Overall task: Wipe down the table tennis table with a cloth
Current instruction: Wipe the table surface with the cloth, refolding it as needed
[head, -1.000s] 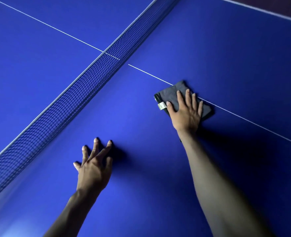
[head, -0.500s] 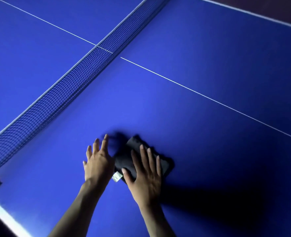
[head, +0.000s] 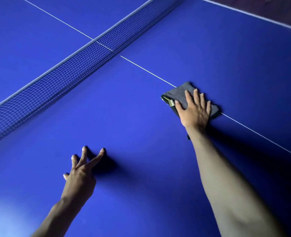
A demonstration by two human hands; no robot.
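Two hands are bearing on the blue desk point(head: 141, 134): the right grip point(head: 195, 111), fingers straight and released, is pressing flat on the folded grey cloth point(head: 177, 93) lying across the white centre line point(head: 146, 70), while the left grip point(head: 80, 175) is resting spread-fingered toward the near edge, beside the net point(head: 64, 77).

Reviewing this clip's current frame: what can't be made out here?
- Head view: the cloth is mostly covered by the right hand; its near part is hidden.
- The small tag on the cloth: print too small to read.
- The net: both ends cut off by the frame edges.
- The table: near edge out of frame.
- Dirt or wetness on the surface: not discernible.
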